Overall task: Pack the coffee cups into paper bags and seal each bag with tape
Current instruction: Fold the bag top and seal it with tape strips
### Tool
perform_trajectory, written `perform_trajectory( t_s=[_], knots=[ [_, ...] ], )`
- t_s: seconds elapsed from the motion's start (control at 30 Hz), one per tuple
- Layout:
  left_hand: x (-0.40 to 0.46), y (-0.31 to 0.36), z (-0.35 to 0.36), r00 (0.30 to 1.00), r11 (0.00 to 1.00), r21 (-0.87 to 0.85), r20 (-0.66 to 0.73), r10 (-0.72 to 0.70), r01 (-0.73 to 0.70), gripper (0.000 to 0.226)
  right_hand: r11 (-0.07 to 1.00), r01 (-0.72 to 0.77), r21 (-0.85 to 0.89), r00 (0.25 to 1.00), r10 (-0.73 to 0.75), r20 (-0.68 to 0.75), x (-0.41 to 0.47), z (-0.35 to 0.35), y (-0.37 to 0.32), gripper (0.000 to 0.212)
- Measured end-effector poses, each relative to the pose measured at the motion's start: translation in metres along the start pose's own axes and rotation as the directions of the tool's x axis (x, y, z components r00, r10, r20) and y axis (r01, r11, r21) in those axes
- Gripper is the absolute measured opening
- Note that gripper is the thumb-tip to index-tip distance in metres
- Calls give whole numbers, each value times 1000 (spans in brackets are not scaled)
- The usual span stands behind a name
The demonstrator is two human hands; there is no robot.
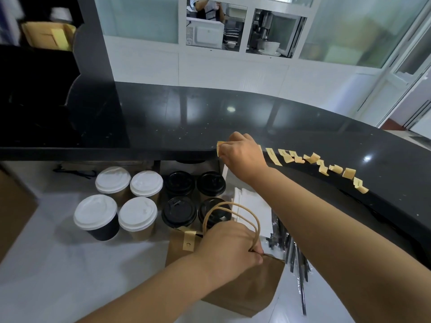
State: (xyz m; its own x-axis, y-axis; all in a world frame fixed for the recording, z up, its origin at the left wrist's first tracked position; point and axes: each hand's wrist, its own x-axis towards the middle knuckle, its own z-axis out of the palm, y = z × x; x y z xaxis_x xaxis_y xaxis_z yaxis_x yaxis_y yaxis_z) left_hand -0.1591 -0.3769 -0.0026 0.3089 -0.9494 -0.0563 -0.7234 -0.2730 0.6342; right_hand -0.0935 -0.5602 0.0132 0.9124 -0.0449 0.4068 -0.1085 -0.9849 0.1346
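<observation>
Paper bag: brown, upright on the white table, in front of the cups. One tape strip already sits over its top fold, near the left end.

Left hand: fingers curled round the bag's top edge and the base of the twine handles, likely to keep the mouth pinched shut for taping.

Right hand: reaches up to the black ledge and pinches a tape piece at its edge; the fingertips are hidden behind the knuckles, so the grip is partly a guess.

Spare tape pieces: a row stuck along the ledge edge, hanging free, apparently pre-cut for quick picking.

Cups: four with white lids, four with black lids, grouped on the table, not yet bagged.

Straws: dark, wrapped, beside the bag.
</observation>
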Motion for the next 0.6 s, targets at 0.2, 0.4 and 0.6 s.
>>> perform_trajectory(
  t_s=[0.2, 0.4, 0.6],
  knots=[
    [1, 0, 0, 1000, 1000, 22, 14, -1, 1, 21, 999, -42, -10, 990, 43, 135, 1, -1, 0, 20],
    [1, -1, 2, 1000, 1000, 12, 16, 4, -4, 20, 974, -164, 158, 981, 144, 130, -11, -21, 16, 38],
    [2, -1, 3, 1000, 1000, 20, 20, -7, 6, 20, 949, -315, -3, 945, 314, 86, -52, -37, 45, 40]
  ],
)
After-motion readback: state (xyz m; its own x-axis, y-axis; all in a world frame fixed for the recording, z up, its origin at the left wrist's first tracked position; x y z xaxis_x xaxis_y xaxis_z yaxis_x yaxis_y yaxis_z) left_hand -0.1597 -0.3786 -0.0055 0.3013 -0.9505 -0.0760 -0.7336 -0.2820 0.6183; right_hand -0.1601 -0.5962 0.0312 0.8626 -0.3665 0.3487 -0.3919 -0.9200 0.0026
